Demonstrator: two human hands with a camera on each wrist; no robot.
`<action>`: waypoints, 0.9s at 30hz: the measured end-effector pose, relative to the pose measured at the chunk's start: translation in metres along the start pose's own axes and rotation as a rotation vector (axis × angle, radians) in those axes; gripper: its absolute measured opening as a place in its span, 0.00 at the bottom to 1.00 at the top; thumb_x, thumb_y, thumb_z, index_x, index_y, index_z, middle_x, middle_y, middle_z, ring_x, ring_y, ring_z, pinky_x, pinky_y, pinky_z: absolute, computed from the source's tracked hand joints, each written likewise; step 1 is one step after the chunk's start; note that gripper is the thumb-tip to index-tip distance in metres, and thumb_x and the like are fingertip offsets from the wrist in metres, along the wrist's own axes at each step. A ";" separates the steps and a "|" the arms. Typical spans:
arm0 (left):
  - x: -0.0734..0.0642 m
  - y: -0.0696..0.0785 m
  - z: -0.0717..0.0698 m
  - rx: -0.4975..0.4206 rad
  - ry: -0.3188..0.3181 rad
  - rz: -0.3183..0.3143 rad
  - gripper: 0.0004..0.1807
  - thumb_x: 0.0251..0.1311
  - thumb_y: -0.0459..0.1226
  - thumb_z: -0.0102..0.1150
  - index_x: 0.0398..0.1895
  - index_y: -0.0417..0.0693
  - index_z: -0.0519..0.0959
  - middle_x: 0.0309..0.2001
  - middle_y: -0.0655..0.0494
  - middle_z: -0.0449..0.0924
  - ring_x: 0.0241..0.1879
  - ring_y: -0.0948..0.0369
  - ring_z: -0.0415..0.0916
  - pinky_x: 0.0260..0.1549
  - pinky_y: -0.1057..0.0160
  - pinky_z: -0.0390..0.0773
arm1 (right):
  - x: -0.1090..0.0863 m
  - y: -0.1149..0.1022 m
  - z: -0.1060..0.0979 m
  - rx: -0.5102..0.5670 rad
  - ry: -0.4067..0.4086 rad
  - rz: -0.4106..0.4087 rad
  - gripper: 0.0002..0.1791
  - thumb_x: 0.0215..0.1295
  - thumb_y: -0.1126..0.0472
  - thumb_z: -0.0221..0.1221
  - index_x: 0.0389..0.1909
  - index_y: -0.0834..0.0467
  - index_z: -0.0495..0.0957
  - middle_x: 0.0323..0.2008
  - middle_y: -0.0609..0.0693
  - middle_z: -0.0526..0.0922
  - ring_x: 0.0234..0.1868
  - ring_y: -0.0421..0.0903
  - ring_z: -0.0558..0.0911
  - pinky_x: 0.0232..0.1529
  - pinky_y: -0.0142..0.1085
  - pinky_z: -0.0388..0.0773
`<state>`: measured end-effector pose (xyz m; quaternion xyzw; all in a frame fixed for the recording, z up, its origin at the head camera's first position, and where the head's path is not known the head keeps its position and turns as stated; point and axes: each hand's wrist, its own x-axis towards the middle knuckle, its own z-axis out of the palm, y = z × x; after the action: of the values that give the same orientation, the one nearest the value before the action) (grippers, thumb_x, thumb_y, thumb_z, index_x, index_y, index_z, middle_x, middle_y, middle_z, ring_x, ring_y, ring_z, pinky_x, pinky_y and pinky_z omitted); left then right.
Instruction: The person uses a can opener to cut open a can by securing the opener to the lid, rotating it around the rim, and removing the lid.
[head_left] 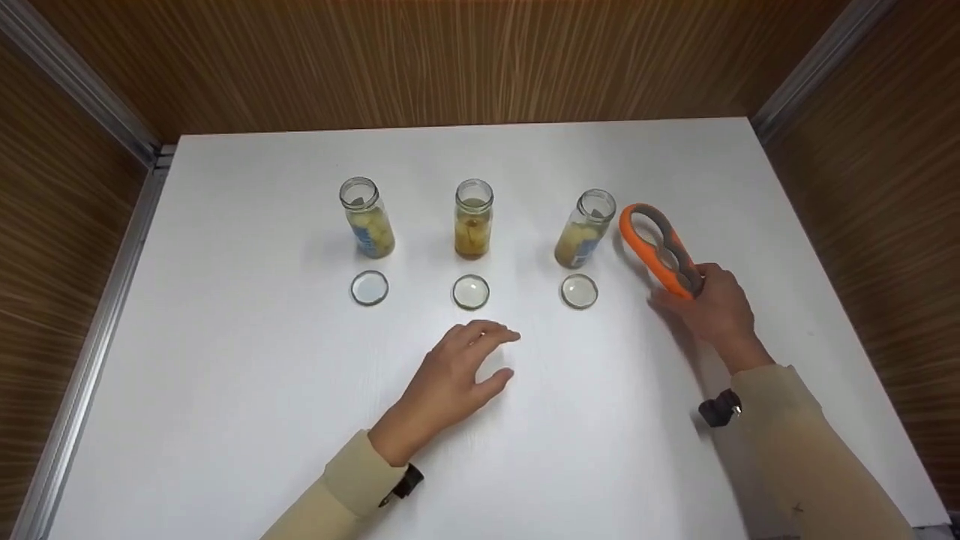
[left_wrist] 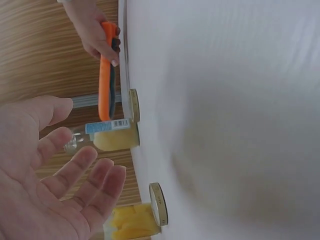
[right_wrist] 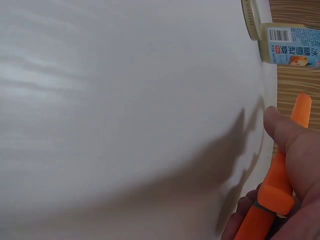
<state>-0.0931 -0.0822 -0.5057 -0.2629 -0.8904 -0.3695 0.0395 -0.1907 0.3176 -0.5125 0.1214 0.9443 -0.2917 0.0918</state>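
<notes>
In the head view my right hand (head_left: pixel 718 311) grips the near end of an orange and grey multi-ring jar opener (head_left: pixel 651 244), to the right of the jars. Three lidless glass jars stand in a row: a left jar (head_left: pixel 369 225), a middle jar (head_left: pixel 472 225) with amber contents, and a right jar (head_left: pixel 581 232). Pale chunks fill the outer two. Before them lie a left lid (head_left: pixel 370 288), a middle lid (head_left: pixel 471 292) and a right lid (head_left: pixel 579 291), insides up. Below the middle lid my left hand (head_left: pixel 448 379) hovers with relaxed, spread fingers, holding nothing.
A white table (head_left: pixel 225 375) carries everything. Wood-grain panels enclose it, with a back panel (head_left: pixel 450 60) behind the jars and a metal rail (head_left: pixel 82 382) along the left side. Small black devices are strapped at both wrists.
</notes>
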 end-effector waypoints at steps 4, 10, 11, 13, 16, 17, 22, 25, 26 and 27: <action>0.000 0.004 0.000 -0.003 -0.004 0.004 0.22 0.62 0.42 0.66 0.60 0.59 0.77 0.57 0.62 0.76 0.54 0.61 0.74 0.54 0.60 0.77 | 0.008 0.002 0.000 -0.029 0.030 0.009 0.57 0.53 0.29 0.65 0.68 0.69 0.62 0.57 0.66 0.75 0.54 0.62 0.75 0.56 0.60 0.72; -0.003 0.007 0.001 -0.008 -0.020 -0.005 0.22 0.63 0.42 0.66 0.60 0.59 0.77 0.58 0.62 0.76 0.54 0.60 0.74 0.55 0.60 0.76 | 0.014 0.009 0.002 -0.067 0.047 0.034 0.56 0.53 0.28 0.63 0.66 0.69 0.64 0.51 0.65 0.76 0.50 0.61 0.76 0.52 0.58 0.75; -0.004 0.007 0.002 -0.008 -0.021 -0.006 0.22 0.63 0.42 0.66 0.60 0.59 0.77 0.58 0.62 0.76 0.54 0.60 0.74 0.55 0.60 0.76 | 0.014 0.009 0.002 -0.072 0.054 0.031 0.55 0.54 0.27 0.63 0.65 0.70 0.65 0.50 0.65 0.77 0.49 0.61 0.77 0.50 0.58 0.76; -0.006 0.006 0.002 -0.008 -0.023 -0.007 0.22 0.63 0.42 0.66 0.60 0.59 0.77 0.58 0.62 0.76 0.55 0.60 0.74 0.55 0.60 0.76 | 0.015 0.010 0.003 -0.079 0.067 0.023 0.54 0.54 0.27 0.62 0.63 0.70 0.66 0.47 0.64 0.77 0.47 0.61 0.78 0.48 0.58 0.76; -0.008 0.005 0.002 -0.005 -0.023 -0.009 0.22 0.63 0.42 0.66 0.60 0.60 0.77 0.58 0.62 0.76 0.55 0.60 0.74 0.55 0.60 0.76 | 0.016 0.012 0.003 -0.102 0.094 0.004 0.52 0.55 0.27 0.61 0.60 0.70 0.67 0.45 0.64 0.76 0.45 0.61 0.77 0.45 0.57 0.76; -0.009 0.005 0.002 -0.004 -0.020 -0.006 0.22 0.63 0.42 0.66 0.60 0.59 0.77 0.57 0.62 0.76 0.54 0.60 0.74 0.54 0.60 0.76 | 0.016 0.012 0.002 -0.109 0.101 0.000 0.51 0.56 0.28 0.61 0.60 0.70 0.67 0.44 0.64 0.76 0.45 0.61 0.77 0.44 0.57 0.76; -0.011 0.005 0.002 0.002 -0.008 0.015 0.21 0.63 0.42 0.66 0.60 0.59 0.78 0.57 0.61 0.76 0.53 0.60 0.74 0.52 0.60 0.77 | 0.016 0.011 -0.002 -0.152 0.109 -0.010 0.49 0.57 0.29 0.60 0.59 0.70 0.67 0.43 0.64 0.74 0.43 0.61 0.75 0.39 0.54 0.74; -0.012 0.006 0.002 0.003 -0.013 0.011 0.21 0.63 0.43 0.65 0.60 0.60 0.77 0.58 0.62 0.76 0.53 0.59 0.74 0.52 0.60 0.77 | 0.016 0.011 -0.005 -0.172 0.091 -0.001 0.48 0.57 0.30 0.61 0.57 0.69 0.68 0.43 0.63 0.74 0.42 0.60 0.75 0.36 0.52 0.74; -0.012 0.006 0.002 0.002 -0.016 0.008 0.21 0.63 0.43 0.65 0.60 0.60 0.77 0.58 0.62 0.76 0.53 0.59 0.74 0.52 0.60 0.77 | 0.015 0.011 -0.005 -0.181 0.085 0.003 0.47 0.57 0.29 0.61 0.56 0.69 0.68 0.42 0.63 0.74 0.42 0.60 0.75 0.34 0.51 0.74; -0.012 0.006 0.002 0.001 -0.018 0.004 0.21 0.63 0.43 0.66 0.60 0.60 0.77 0.58 0.62 0.76 0.53 0.59 0.74 0.52 0.59 0.77 | 0.015 0.011 -0.006 -0.187 0.081 0.007 0.47 0.57 0.29 0.61 0.55 0.69 0.68 0.42 0.63 0.74 0.41 0.59 0.75 0.33 0.50 0.73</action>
<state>-0.0795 -0.0827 -0.5070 -0.2681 -0.8904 -0.3665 0.0323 -0.2027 0.3327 -0.5172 0.1275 0.9699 -0.1970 0.0657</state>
